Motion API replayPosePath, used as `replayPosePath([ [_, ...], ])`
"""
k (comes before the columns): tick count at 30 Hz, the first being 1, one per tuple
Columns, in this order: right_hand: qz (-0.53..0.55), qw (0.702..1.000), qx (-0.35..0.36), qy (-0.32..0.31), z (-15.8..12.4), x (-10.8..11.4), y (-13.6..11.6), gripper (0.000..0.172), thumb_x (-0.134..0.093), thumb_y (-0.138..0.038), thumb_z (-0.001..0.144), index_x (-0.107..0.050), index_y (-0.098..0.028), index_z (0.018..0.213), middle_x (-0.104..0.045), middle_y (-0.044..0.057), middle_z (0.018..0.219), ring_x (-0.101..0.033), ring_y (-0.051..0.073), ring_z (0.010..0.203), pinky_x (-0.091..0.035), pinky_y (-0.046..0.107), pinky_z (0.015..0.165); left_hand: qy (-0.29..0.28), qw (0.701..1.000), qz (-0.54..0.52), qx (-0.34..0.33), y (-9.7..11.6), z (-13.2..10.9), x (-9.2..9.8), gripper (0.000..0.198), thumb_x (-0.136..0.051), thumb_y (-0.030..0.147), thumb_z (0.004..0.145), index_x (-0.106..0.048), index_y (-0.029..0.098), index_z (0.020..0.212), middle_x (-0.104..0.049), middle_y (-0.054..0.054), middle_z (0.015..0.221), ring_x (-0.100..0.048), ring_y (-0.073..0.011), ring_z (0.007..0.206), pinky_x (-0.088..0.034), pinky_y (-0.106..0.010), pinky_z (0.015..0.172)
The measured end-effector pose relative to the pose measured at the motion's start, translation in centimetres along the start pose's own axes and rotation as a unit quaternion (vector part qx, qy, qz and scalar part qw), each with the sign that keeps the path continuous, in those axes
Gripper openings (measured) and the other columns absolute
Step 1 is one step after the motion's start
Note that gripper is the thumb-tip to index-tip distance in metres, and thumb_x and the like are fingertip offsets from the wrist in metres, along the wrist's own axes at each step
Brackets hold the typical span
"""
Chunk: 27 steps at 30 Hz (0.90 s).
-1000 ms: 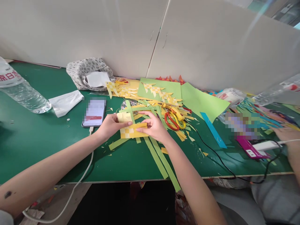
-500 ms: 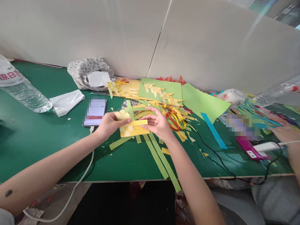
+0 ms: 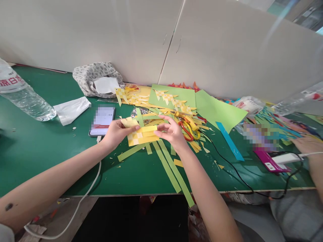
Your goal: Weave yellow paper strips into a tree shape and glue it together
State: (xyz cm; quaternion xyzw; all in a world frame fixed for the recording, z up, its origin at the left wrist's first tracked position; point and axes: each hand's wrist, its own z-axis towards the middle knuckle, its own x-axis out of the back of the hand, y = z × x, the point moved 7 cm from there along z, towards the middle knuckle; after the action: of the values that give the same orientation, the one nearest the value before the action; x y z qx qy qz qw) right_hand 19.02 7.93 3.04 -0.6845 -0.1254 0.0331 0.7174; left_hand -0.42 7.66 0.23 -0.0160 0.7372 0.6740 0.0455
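Note:
A yellow and cream piece of woven paper strips point(image 3: 137, 138) is held up over the green table between both hands. My left hand point(image 3: 117, 132) pinches it at its left side, thumb on the front face. With thumb and fingers, my right hand point(image 3: 169, 130) grips the right ends of its yellow strips. Beneath and behind lie loose light green paper strips point(image 3: 171, 171). Just right of my right hand rest scissors point(image 3: 186, 131) with red and yellow handles. Finished-looking checkered woven paper fish point(image 3: 168, 97) lie behind the hands.
A phone point(image 3: 102, 121) with a white cable sits left of my hands. Farther left stands a water bottle point(image 3: 25, 94), tilted in view. Green paper sheets point(image 3: 219, 109), a blue strip point(image 3: 230, 141) and a magenta power strip point(image 3: 270, 161) lie rightward. Another person's hand point(image 3: 309, 144) is at far right.
Both hands and the woven paper have shifted slightly. My right thumb now lies closer along the strip ends, and the yellow flap is tipped a little differently.

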Motion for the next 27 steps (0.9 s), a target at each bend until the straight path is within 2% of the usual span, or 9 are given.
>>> replayPosePath([
  [3, -0.034, 0.996, 0.076, 0.017, -0.3, -0.2, -1.3, 0.052, -0.065, -0.046, 0.074, -0.051, -0.023, 0.119, -0.061, 0.008, 0.114, -0.056, 0.02, 0.109, -0.049, 0.036, 0.088, 0.004, 1.0, 0.012, -0.001, 0.0, -0.2, -0.2, 0.033, -0.081, 0.036, 0.055, -0.071, 0.014, 0.078, -0.074, -0.007, 0.086, -0.068, -0.017, 0.072, -0.053, -0.025, 0.063],
  [5, -0.094, 0.993, 0.076, -0.012, -0.4, -1.3, -1.1, 0.048, -0.062, -0.048, 0.076, -0.054, -0.025, 0.117, -0.061, 0.006, 0.118, -0.054, 0.02, 0.113, -0.045, 0.036, 0.092, -0.014, 0.999, 0.034, -0.015, 0.1, -0.5, -0.7, 0.031, -0.08, 0.036, 0.058, -0.071, 0.015, 0.078, -0.073, -0.006, 0.084, -0.067, -0.0165, 0.071, -0.052, -0.025, 0.061],
  [8, -0.184, 0.979, 0.035, -0.075, -0.6, -3.2, 0.0, 0.04, -0.064, -0.05, 0.073, -0.064, -0.024, 0.103, -0.068, 0.004, 0.1, -0.061, 0.02, 0.096, -0.047, 0.033, 0.081, -0.034, 0.996, 0.076, -0.043, 0.3, -0.9, -1.3, 0.027, -0.078, 0.037, 0.061, -0.07, 0.014, 0.073, -0.073, -0.005, 0.079, -0.066, -0.0153, 0.068, -0.051, -0.024, 0.059],
  [12, -0.218, 0.972, 0.026, -0.087, -0.7, -3.9, 0.5, 0.034, -0.063, -0.052, 0.073, -0.069, -0.019, 0.081, -0.068, 0.003, 0.079, -0.061, 0.017, 0.076, -0.044, 0.029, 0.067, -0.05, 0.995, 0.081, -0.034, 0.2, -1.3, -1.7, 0.025, -0.077, 0.036, 0.062, -0.07, 0.014, 0.074, -0.072, -0.005, 0.079, -0.065, -0.0148, 0.069, -0.05, -0.023, 0.059],
  [17, -0.206, 0.974, 0.036, -0.085, -0.4, -3.7, 0.5, 0.029, -0.062, -0.048, 0.074, -0.069, -0.019, 0.074, -0.067, 0.002, 0.074, -0.059, 0.015, 0.07, -0.041, 0.026, 0.062, -0.058, 0.995, 0.073, -0.016, -0.1, -1.2, -1.6, 0.026, -0.077, 0.036, 0.062, -0.07, 0.015, 0.076, -0.073, -0.006, 0.082, -0.066, -0.0162, 0.069, -0.05, -0.024, 0.058],
  [23, -0.2, 0.975, 0.011, -0.101, -0.5, -3.9, 1.0, 0.033, -0.064, -0.05, 0.072, -0.071, -0.019, 0.081, -0.066, 0.002, 0.075, -0.058, 0.014, 0.07, -0.041, 0.025, 0.061, -0.076, 0.994, 0.076, -0.013, -0.2, -1.1, -2.0, 0.03, -0.078, 0.04, 0.06, -0.072, 0.016, 0.079, -0.074, -0.007, 0.086, -0.068, -0.0208, 0.079, -0.053, -0.029, 0.068],
  [27, -0.207, 0.975, 0.021, -0.077, -0.4, -3.5, 1.0, 0.038, -0.061, -0.055, 0.073, -0.07, -0.018, 0.075, -0.064, 0.002, 0.071, -0.056, 0.014, 0.067, -0.04, 0.026, 0.06, -0.085, 0.995, 0.05, 0.001, -0.1, -1.0, -2.0, 0.039, -0.078, 0.043, 0.059, -0.071, 0.019, 0.089, -0.073, -0.006, 0.095, -0.068, -0.0206, 0.086, -0.054, -0.03, 0.076],
])
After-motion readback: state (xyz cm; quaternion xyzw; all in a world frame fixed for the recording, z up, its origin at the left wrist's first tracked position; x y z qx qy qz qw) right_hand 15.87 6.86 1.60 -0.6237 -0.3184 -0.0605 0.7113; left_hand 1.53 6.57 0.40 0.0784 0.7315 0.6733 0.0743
